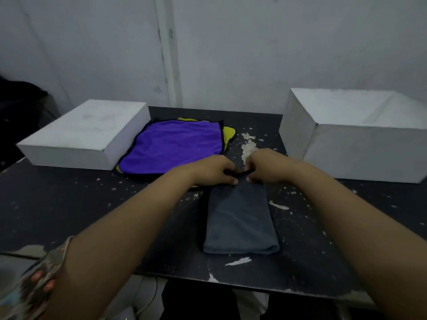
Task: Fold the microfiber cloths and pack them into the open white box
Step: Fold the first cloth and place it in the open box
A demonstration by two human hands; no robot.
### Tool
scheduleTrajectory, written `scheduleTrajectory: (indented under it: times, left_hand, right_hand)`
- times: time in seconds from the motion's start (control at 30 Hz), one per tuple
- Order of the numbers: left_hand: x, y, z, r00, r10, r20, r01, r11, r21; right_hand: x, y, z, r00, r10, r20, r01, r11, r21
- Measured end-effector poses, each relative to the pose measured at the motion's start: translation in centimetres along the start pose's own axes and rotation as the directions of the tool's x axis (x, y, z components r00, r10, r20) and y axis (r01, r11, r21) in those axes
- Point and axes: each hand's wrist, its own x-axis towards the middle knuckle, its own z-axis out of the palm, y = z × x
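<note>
A grey cloth (240, 222) with black trim lies folded into a long strip in the middle of the table, running away from me. My left hand (211, 169) and my right hand (265, 166) pinch its far end side by side, with the black edge lifted between them. A purple cloth (172, 145) lies flat behind my left hand on top of a yellow cloth (228, 132) that shows only at its edges. A white box (360, 135) stands at the right; I cannot see into it from here.
A second white box (85, 135), lower and with a flat closed top, sits at the left beside the purple cloth. The dark table (69, 204) has chipped paint, and its front edge runs just below the grey cloth. A white wall stands close behind.
</note>
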Motion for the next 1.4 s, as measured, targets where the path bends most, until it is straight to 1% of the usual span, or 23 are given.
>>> scheduleTrajectory:
  times: [0.1, 0.17, 0.27, 0.3, 0.33, 0.4, 0.47, 0.5, 0.57, 0.67, 0.77, 0.87, 0.93, 1.0, 1.1, 1.13, 1.17, 1.2, 1.23, 1.27, 1.33, 1.4]
  left_hand:
    - [-0.6, -0.3, -1.5, 0.999, -0.035, 0.013, 0.036, 0.993, -0.111]
    - [-1.1, -0.5, -2.6, 0.999, -0.044, 0.017, 0.046, 0.993, -0.107]
    - [-1.8, -1.0, -3.7, 0.999, -0.054, 0.002, 0.054, 0.998, -0.044]
    - [-2.0, -1.1, -3.9, 0.998, -0.051, -0.024, 0.051, 0.998, -0.023]
    - [-2.2, -1.1, -4.0, 0.996, -0.04, -0.076, 0.04, 0.999, -0.001]
    - [-2.7, -0.8, -3.8, 0.971, 0.005, -0.239, 0.006, 0.999, 0.048]
    - [-3.4, 0.1, -3.0, 0.92, 0.072, -0.386, -0.036, 0.994, 0.099]
    - [-3.8, 0.6, -2.3, 0.896, 0.1, -0.433, -0.053, 0.992, 0.119]
    - [-4.7, 1.5, -0.4, 0.863, 0.118, -0.492, -0.069, 0.991, 0.117]
    - [-6.2, 2.5, 2.8, 0.836, 0.142, -0.529, -0.103, 0.989, 0.102]
    - [-7.0, 2.5, 5.4, 0.854, 0.183, -0.487, -0.126, 0.981, 0.147]
    - [-7.3, 1.9, 7.0, 0.878, 0.173, -0.446, -0.12, 0.982, 0.145]
    - [-7.5, 1.9, 7.4, 0.881, 0.158, -0.446, -0.115, 0.986, 0.122]
    - [-7.4, 2.2, 7.2, 0.87, 0.143, -0.472, -0.114, 0.989, 0.09]
    - [-6.2, 3.0, 6.3, 0.823, 0.124, -0.554, -0.132, 0.991, 0.026]
    - [-5.6, 3.2, 6.1, 0.831, 0.108, -0.545, -0.132, 0.991, -0.005]
    - [-5.1, 3.3, 6.1, 0.857, 0.082, -0.508, -0.12, 0.992, -0.043]
    - [-4.7, 3.3, 6.2, 0.898, 0.043, -0.438, -0.082, 0.994, -0.071]
    - [-4.3, 3.2, 6.4, 0.933, 0.007, -0.359, -0.035, 0.997, -0.072]
    - [-4.1, 3.0, 6.6, 0.957, -0.018, -0.29, 0.006, 0.999, -0.04]
    - [-3.9, 2.7, 7.0, 0.976, -0.044, -0.211, 0.058, 0.996, 0.061]
    - [-3.8, 2.4, 7.3, 0.981, -0.055, -0.186, 0.079, 0.989, 0.126]
  right_hand:
    - [-0.4, 0.8, -0.9, 0.993, -0.049, -0.107, 0.055, 0.997, 0.053]
    - [-0.6, 1.4, -1.1, 0.977, -0.065, -0.202, 0.085, 0.992, 0.092]
    - [-1.2, 2.0, -1.2, 0.946, -0.105, -0.308, 0.155, 0.978, 0.142]
    - [-1.6, 2.1, -1.1, 0.933, -0.122, -0.337, 0.181, 0.972, 0.148]
    - [-1.9, 2.3, -1.0, 0.92, -0.14, -0.366, 0.207, 0.967, 0.15]
    - [-2.6, 2.6, -0.6, 0.898, -0.163, -0.41, 0.247, 0.956, 0.16]
    - [-3.3, 2.8, -0.2, 0.88, -0.186, -0.437, 0.273, 0.951, 0.145]
    - [-3.6, 3.0, 0.0, 0.873, -0.204, -0.442, 0.28, 0.953, 0.115]
    - [-4.4, 3.2, 0.9, 0.867, -0.246, -0.434, 0.293, 0.955, 0.043]
    - [-6.1, 3.4, 2.6, 0.877, -0.288, -0.385, 0.305, 0.952, -0.019]
    - [-7.4, 3.6, 4.2, 0.891, -0.323, -0.318, 0.322, 0.945, -0.059]
    - [-8.1, 4.0, 5.3, 0.918, -0.311, -0.246, 0.309, 0.95, -0.049]
    - [-8.5, 4.1, 5.4, 0.921, -0.313, -0.232, 0.315, 0.949, -0.032]
    - [-8.6, 3.9, 5.2, 0.912, -0.296, -0.282, 0.307, 0.952, -0.006]
    - [-7.7, 3.1, 5.0, 0.872, -0.232, -0.431, 0.272, 0.962, 0.033]
    - [-7.2, 2.9, 5.0, 0.863, -0.224, -0.452, 0.271, 0.962, 0.041]
    - [-6.7, 2.7, 5.0, 0.872, -0.219, -0.438, 0.268, 0.962, 0.053]
    - [-6.3, 2.5, 5.1, 0.901, -0.21, -0.381, 0.253, 0.965, 0.066]
    - [-6.0, 2.3, 5.3, 0.938, -0.195, -0.288, 0.226, 0.971, 0.08]
    - [-5.7, 2.3, 5.6, 0.964, -0.181, -0.195, 0.2, 0.976, 0.081]
    - [-5.2, 2.5, 6.2, 0.98, -0.178, -0.088, 0.183, 0.982, 0.055]
    - [-5.0, 2.7, 6.4, 0.985, -0.168, -0.04, 0.17, 0.984, 0.057]
